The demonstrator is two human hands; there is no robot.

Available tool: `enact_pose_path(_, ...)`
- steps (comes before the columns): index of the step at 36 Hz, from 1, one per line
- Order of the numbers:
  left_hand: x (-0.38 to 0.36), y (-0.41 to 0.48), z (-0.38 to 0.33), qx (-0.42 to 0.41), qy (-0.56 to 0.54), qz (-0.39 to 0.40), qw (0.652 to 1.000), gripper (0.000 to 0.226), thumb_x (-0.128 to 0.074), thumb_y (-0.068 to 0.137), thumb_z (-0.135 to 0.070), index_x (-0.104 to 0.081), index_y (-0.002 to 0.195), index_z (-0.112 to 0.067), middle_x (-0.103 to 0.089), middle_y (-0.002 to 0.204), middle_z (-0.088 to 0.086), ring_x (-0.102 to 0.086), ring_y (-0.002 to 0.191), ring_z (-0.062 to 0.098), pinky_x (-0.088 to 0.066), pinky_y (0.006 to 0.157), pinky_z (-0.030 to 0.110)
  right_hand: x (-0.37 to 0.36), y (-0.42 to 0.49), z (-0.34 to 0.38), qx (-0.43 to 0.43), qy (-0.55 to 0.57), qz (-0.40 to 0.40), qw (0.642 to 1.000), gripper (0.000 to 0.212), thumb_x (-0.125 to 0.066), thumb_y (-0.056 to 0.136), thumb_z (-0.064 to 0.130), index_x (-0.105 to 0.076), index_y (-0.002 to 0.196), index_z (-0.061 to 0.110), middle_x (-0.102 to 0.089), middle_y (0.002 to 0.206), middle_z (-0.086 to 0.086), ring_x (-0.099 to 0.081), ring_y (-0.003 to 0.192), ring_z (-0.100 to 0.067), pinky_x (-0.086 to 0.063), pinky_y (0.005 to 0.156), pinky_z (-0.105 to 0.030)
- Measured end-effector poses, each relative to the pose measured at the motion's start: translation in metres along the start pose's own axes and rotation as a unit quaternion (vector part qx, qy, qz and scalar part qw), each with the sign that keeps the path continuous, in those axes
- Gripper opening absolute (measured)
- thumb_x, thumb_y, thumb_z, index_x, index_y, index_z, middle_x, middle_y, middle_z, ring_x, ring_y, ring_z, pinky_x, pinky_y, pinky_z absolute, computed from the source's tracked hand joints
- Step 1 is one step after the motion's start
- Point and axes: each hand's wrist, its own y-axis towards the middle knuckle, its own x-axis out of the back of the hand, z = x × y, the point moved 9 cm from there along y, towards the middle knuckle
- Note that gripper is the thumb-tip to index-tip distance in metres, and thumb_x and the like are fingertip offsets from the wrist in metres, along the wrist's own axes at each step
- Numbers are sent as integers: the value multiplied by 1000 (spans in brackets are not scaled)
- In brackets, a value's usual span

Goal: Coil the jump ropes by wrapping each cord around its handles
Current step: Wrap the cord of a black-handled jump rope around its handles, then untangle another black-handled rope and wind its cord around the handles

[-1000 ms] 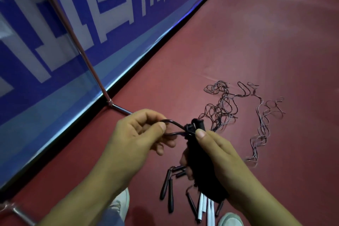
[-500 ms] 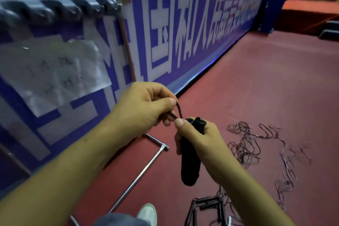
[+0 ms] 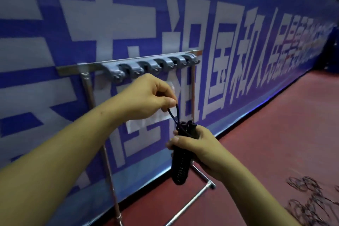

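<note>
A black jump rope bundle (image 3: 181, 167), its cord wound tightly around the handles, hangs upright in the middle of the head view. My right hand (image 3: 198, 145) grips the bundle near its top. Just above it, my left hand (image 3: 152, 95) pinches a short loop of the black cord (image 3: 173, 115) that rises from the handle tops. More loose, tangled cords (image 3: 308, 202) lie on the red floor at the lower right, blurred.
A metal rack (image 3: 88, 86) with a row of grey hooks (image 3: 150, 69) stands against a blue banner wall with white characters. Its base bar (image 3: 194, 200) lies on the red floor (image 3: 275, 143), which stretches away to the right.
The view has swung up from the floor to the wall rack. Both hands have lifted the wound bundle higher, and my left hand has drawn the cord loop upward.
</note>
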Motion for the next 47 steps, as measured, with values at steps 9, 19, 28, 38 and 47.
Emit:
enact_pose_path(9, 122, -12, 72, 83, 79, -185, 976, 9, -75, 91, -20, -79, 86, -27, -73, 70, -9, -69, 65, 1, -51, 61, 17, -83, 96, 38, 57, 2, -14, 998, 21, -73, 94, 31, -70, 109, 17, -74, 109, -15, -70, 106, -35, -56, 92, -52)
enact_pose_path(19, 154, 16, 124, 116, 83, -217, 966, 8, -75, 91, -17, -80, 87, -22, -73, 71, -10, -69, 66, 2, -53, 61, 18, -111, 157, 39, 68, -27, -55, 996, 31, -56, 91, 63, -67, 92, 33, -75, 99, -8, -71, 98, -32, -54, 94, -60)
enact_pose_path(28, 142, 45, 153, 130, 92, -178, 971, 6, -74, 92, -16, -80, 91, -17, -73, 75, -7, -69, 62, 2, -47, 51, 9, -107, 186, 15, 1, -18, -85, 996, 22, -55, 101, 45, -63, 103, 25, -72, 108, -12, -67, 105, -32, -54, 93, -51)
enact_pose_path(38, 148, 55, 164, 127, 128, -207, 962, 10, -74, 92, -24, -81, 92, -16, -74, 81, -4, -68, 75, 5, -51, 63, 15, -105, 198, 3, -8, -33, -80, 996, 17, -56, 101, 39, -65, 103, 24, -71, 108, -14, -66, 91, -24, -53, 79, -41)
enact_pose_path(47, 145, 41, 144, 83, 40, -241, 966, 23, -68, 96, -31, -76, 80, -17, -70, 66, 3, -65, 57, 10, -58, 59, 26, -98, 198, -3, -29, -95, -58, 993, 51, -68, 93, 35, -49, 138, 21, -61, 129, 0, -61, 105, -15, -51, 84, -35)
